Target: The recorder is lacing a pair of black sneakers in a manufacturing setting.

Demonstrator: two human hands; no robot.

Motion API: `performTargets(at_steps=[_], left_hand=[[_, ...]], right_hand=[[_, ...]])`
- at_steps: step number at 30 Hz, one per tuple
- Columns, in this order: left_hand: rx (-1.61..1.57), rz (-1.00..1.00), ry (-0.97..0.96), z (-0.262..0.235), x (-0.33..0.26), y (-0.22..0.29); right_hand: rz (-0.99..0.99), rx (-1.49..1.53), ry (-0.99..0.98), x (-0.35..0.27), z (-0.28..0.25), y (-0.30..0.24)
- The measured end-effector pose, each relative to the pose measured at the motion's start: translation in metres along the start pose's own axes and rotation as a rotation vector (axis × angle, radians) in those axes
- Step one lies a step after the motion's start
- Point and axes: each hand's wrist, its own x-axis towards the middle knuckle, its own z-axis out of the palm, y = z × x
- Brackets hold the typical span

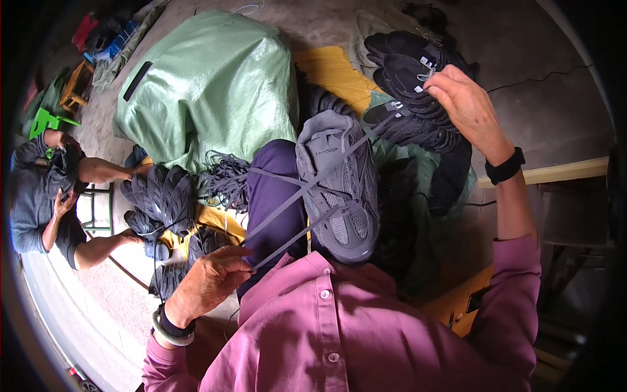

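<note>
A grey sneaker (pixel 344 225) rests on my lap, its toe toward me and its laces partly threaded. My left hand (pixel 212 277), closed in a pinch at the lower left, holds a flat grey shoelace (pixel 282 212). One strand of it runs from there to the shoe, and another crosses above the shoe up toward my right hand. My right hand (pixel 467 108) is raised at the upper right, thumb and fingers pinched together on the lace. Behind that hand lie stacked black shoes (pixel 401 72). Left of my knee is a bundle of loose laces (pixel 226 179).
A big pale green sack (pixel 215 78) bulges beyond my knees. More dark shoes (pixel 163 196) are piled at the left, over yellow sheeting (pixel 222 222). At the far left a seated person (pixel 46 196) handles a dark item. A green stool (pixel 47 121) stands behind them.
</note>
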Motion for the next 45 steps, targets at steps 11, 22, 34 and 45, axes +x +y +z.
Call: performTargets(at_steps=[11, 22, 34, 45], left_hand=[[0.113, -0.058, 0.088, -0.012, -0.025, -0.031], [0.214, -0.073, -0.081, -0.019, -0.016, -0.061], [-0.600, 0.107, -0.134, 0.009, 0.118, 0.058], [-0.510, -0.111, -0.186, 0.019, 0.119, 0.041]], right_hand=[[0.158, 0.077, 0.029, -0.026, -0.001, -0.002], [-0.248, 0.405, -0.162, -0.033, 0.041, -0.127], [-0.357, 0.384, -0.188, -0.031, 0.061, -0.152], [-0.210, 0.521, -0.207, -0.050, 0.068, -0.133]])
